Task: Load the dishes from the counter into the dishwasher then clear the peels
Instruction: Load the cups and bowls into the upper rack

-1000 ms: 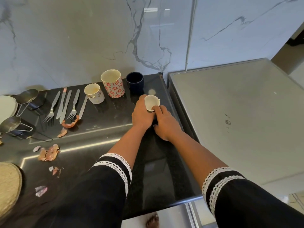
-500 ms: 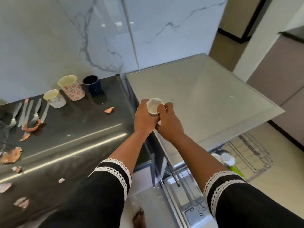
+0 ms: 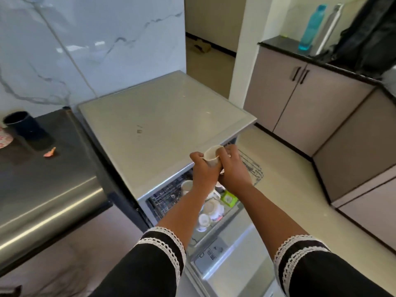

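Observation:
A small white cup (image 3: 211,156) is gripped between my left hand (image 3: 203,172) and my right hand (image 3: 233,170), tilted, just past the front edge of the dishwasher's grey top (image 3: 162,125). Below my hands the pulled-out dishwasher rack (image 3: 255,168) holds several white cups (image 3: 212,209) and a green item (image 3: 229,198). The open dishwasher door (image 3: 225,254) lies low in front of me. On the dark counter (image 3: 49,189) at the left lies one pink peel (image 3: 50,152), near a dark blue cup (image 3: 23,125).
The rim of a flowered cup (image 3: 4,138) shows at the left edge. Grey cabinets (image 3: 300,99) stand to the right, with a blue bottle (image 3: 311,24), a steel bottle and a black bag on their counter. Pale floor lies between.
Both hands lifted the white cup off the dark counter and carried it right, across the dishwasher top to above the open rack. My view swung right with them.

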`<state>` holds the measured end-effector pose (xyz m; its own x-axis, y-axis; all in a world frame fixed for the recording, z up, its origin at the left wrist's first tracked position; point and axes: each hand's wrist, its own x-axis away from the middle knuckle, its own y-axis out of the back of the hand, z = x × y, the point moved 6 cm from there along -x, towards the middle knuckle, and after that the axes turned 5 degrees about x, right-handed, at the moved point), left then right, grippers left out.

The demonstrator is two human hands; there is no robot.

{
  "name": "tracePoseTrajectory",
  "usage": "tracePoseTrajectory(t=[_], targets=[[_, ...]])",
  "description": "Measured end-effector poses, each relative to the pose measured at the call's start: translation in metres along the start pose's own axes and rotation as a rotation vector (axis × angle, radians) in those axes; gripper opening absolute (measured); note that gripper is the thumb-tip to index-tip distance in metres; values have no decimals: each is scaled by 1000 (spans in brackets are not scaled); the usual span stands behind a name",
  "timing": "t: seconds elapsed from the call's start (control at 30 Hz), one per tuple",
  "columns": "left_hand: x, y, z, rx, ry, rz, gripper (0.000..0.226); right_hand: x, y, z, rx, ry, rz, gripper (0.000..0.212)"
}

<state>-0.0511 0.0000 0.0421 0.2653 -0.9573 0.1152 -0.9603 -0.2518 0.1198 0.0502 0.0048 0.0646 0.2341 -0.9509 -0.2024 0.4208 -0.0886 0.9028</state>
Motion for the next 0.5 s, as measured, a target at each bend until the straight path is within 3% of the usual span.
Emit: tracePoseTrajectory(t=[0.17,0.4,0.5], targets=[[28,-58,46,57,277,198,55,35,6,-50,-163,-138,-7,66],[47,-98,86,138,353,384,33,48,-17,-110,-185,-437,50,59],[39,-107,104,144,398,417,49,40,-31,-131,-181,-516,98,63]])
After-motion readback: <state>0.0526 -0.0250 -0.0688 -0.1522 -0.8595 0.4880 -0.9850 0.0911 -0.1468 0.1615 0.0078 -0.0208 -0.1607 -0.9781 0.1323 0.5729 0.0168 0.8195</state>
